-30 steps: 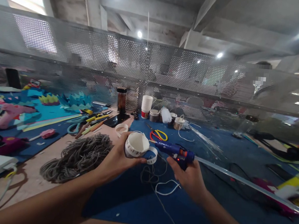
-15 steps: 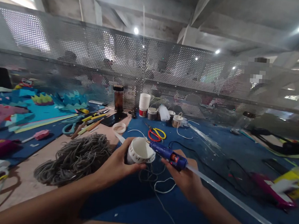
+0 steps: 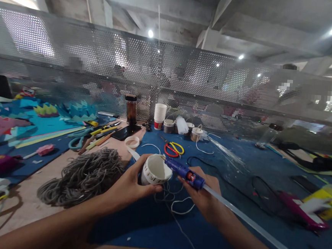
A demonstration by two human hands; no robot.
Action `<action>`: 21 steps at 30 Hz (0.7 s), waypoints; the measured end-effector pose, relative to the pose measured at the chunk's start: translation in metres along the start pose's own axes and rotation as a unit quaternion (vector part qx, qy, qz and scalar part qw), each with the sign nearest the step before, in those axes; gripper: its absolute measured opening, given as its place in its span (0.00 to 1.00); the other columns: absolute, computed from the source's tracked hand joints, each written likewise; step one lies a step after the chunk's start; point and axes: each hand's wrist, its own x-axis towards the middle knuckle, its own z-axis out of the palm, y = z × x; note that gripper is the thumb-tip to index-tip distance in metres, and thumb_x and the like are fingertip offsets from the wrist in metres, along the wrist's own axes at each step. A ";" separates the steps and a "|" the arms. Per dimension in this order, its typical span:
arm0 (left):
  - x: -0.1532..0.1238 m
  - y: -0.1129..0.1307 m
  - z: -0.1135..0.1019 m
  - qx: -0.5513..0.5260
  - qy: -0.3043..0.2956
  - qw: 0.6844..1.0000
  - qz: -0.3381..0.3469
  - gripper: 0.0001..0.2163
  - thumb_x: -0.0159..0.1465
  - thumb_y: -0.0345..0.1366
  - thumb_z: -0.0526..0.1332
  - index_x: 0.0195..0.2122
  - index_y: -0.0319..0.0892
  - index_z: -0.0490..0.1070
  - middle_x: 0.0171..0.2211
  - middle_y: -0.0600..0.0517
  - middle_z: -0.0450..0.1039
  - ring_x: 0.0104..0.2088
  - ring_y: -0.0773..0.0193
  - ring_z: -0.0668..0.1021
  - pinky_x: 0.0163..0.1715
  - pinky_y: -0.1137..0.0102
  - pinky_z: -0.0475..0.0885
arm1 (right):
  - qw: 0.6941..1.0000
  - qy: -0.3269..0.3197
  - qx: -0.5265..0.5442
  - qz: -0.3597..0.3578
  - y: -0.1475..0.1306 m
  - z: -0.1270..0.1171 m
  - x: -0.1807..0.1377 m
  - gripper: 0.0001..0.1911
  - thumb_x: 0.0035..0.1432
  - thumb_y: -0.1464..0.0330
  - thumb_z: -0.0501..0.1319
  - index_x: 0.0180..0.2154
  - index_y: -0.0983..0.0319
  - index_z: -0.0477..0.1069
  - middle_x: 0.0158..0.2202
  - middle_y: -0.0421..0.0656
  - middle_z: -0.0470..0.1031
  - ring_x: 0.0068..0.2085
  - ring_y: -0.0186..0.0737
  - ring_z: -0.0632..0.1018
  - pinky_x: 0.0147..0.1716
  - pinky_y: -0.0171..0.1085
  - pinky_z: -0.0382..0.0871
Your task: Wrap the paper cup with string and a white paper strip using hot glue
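Note:
My left hand (image 3: 134,183) is wrapped round a small paper cup (image 3: 155,174), tilted with its open mouth toward me. A white ribbon (image 3: 133,152) with dark lettering rings the cup's rim, and its loose end runs back to a ribbon roll (image 3: 132,141). In my right hand (image 3: 204,189) is a blue hot glue gun (image 3: 183,172), with a long clear glue stick (image 3: 250,220) trailing from its rear. The gun's nozzle points at the cup's rim on the right side; whether it touches cannot be made out. Loose grey-white cord (image 3: 173,205) lies below the cup.
A heap of grey cord (image 3: 84,175) lies left of my hands. Behind the cup are red-and-yellow scissors (image 3: 174,148), stacked paper cups (image 3: 160,116), a brown jar (image 3: 131,109) and a phone (image 3: 126,132). A purple glue gun (image 3: 303,212) is at right. A perforated metal screen (image 3: 181,72) stands behind.
The cup has turned and tilted slightly in my left hand, so different lettering faces me. The glue gun has shifted a little left along with my right hand.

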 end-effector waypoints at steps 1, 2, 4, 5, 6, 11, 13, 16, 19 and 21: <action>0.000 0.000 0.000 0.001 0.000 1.000 0.000 0.29 0.56 0.45 0.71 0.57 0.46 0.63 0.51 0.47 0.74 0.50 0.53 0.76 0.47 0.65 0.73 | 1.000 0.000 -0.002 -0.001 0.000 0.000 0.000 0.09 0.67 0.61 0.58 0.42 0.59 0.71 0.27 0.37 0.75 0.27 0.35 0.76 0.27 0.33 0.61; 0.000 0.000 0.000 0.001 0.000 1.000 0.000 0.29 0.56 0.45 0.71 0.57 0.46 0.63 0.50 0.47 0.74 0.49 0.53 0.76 0.47 0.65 0.73 | 1.000 0.000 -0.005 -0.002 0.001 0.001 0.000 0.09 0.67 0.61 0.58 0.42 0.59 0.71 0.27 0.37 0.76 0.27 0.35 0.76 0.27 0.33 0.61; 0.000 0.000 0.000 0.002 0.000 1.000 -0.001 0.30 0.56 0.45 0.71 0.57 0.46 0.63 0.51 0.48 0.74 0.49 0.54 0.76 0.47 0.66 0.73 | 1.000 -0.001 -0.011 -0.004 0.001 0.001 0.001 0.10 0.68 0.61 0.57 0.42 0.59 0.71 0.28 0.38 0.76 0.27 0.36 0.76 0.27 0.33 0.61; 0.000 0.001 0.000 0.002 0.000 1.000 -0.002 0.29 0.56 0.45 0.71 0.57 0.46 0.63 0.51 0.48 0.74 0.50 0.54 0.76 0.48 0.66 0.73 | 1.000 0.001 -0.014 -0.005 0.001 0.001 0.001 0.10 0.68 0.60 0.57 0.41 0.59 0.71 0.27 0.38 0.76 0.27 0.36 0.76 0.27 0.33 0.61; 0.001 0.001 0.000 0.002 0.000 1.000 -0.003 0.29 0.56 0.45 0.71 0.57 0.45 0.63 0.51 0.48 0.74 0.50 0.54 0.76 0.48 0.66 0.73 | 1.000 0.004 -0.018 -0.006 0.001 0.001 0.001 0.10 0.68 0.60 0.57 0.41 0.59 0.71 0.27 0.38 0.76 0.27 0.36 0.76 0.27 0.33 0.61; 0.001 0.000 0.000 0.011 0.003 1.000 -0.005 0.30 0.56 0.45 0.71 0.57 0.45 0.64 0.50 0.47 0.74 0.50 0.53 0.76 0.47 0.66 0.73 | 1.000 0.010 -0.023 -0.016 -0.002 -0.001 0.002 0.10 0.68 0.61 0.56 0.40 0.60 0.71 0.26 0.38 0.75 0.26 0.35 0.76 0.25 0.33 0.60; 0.001 -0.001 0.000 0.012 0.007 1.000 0.001 0.29 0.56 0.45 0.71 0.57 0.44 0.64 0.50 0.47 0.74 0.50 0.53 0.76 0.47 0.66 0.73 | 1.000 0.014 -0.022 -0.016 -0.003 -0.002 0.002 0.10 0.68 0.61 0.56 0.40 0.60 0.71 0.26 0.38 0.75 0.25 0.34 0.76 0.25 0.32 0.60; 0.002 -0.001 0.000 0.005 0.007 1.000 0.005 0.29 0.56 0.44 0.71 0.57 0.45 0.64 0.51 0.47 0.74 0.50 0.54 0.76 0.47 0.66 0.73 | 1.000 0.015 -0.026 -0.008 -0.004 -0.003 0.003 0.10 0.68 0.61 0.56 0.39 0.60 0.71 0.24 0.37 0.74 0.23 0.33 0.74 0.23 0.32 0.59; 0.001 0.001 0.000 -0.004 0.006 1.000 0.005 0.29 0.56 0.43 0.71 0.56 0.45 0.63 0.50 0.48 0.74 0.49 0.55 0.76 0.47 0.66 0.73 | 0.999 0.014 -0.026 -0.010 -0.004 -0.002 0.003 0.10 0.68 0.61 0.57 0.39 0.60 0.71 0.24 0.37 0.74 0.23 0.33 0.75 0.23 0.32 0.60; 0.001 0.002 0.000 -0.006 0.005 1.000 0.004 0.29 0.56 0.43 0.71 0.56 0.45 0.63 0.50 0.48 0.74 0.49 0.55 0.76 0.47 0.66 0.73 | 0.999 0.014 -0.025 -0.014 -0.003 -0.002 0.002 0.10 0.68 0.61 0.57 0.39 0.59 0.71 0.25 0.37 0.74 0.24 0.34 0.75 0.24 0.32 0.61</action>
